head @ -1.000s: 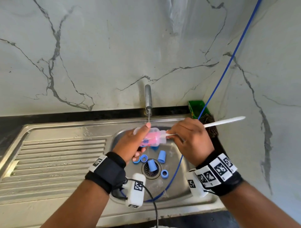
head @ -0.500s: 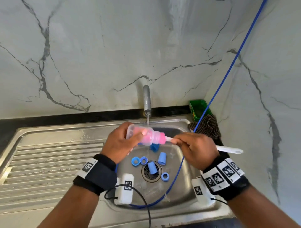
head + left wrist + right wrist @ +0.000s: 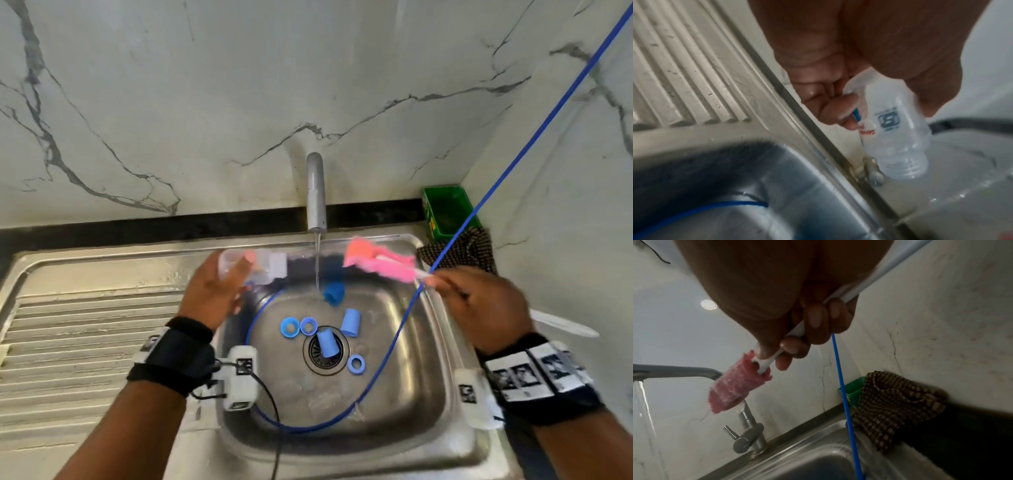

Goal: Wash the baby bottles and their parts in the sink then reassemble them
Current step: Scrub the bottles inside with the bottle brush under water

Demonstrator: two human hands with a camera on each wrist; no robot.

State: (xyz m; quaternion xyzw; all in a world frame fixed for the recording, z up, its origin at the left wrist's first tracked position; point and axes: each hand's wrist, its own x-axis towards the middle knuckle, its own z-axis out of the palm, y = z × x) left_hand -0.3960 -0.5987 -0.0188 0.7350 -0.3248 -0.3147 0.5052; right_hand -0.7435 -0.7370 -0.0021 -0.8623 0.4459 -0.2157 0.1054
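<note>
Hands (image 3: 210, 291) apart — bottle (image 3: 894, 123) left, brush (image 3: 740, 386) right (tap running).

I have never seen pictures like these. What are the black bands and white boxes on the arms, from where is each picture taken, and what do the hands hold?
No machine here: a person washes baby bottle parts with bare hands. The black bands carry small white cameras on each wrist, and a third camera sits on the head.

The wide picture is the head view, looking down at a steel sink under a running grey tap. The left hand grips a clear plastic baby bottle, seen close in the left wrist view. The right hand grips the white handle of a pink bottle brush, seen close in the right wrist view; the brush is outside the bottle.

In the basin lie light blue plastic caps and rings near the drain. A thin blue cable loops through the sink. A checked cloth and a green box sit at the corner.
</note>
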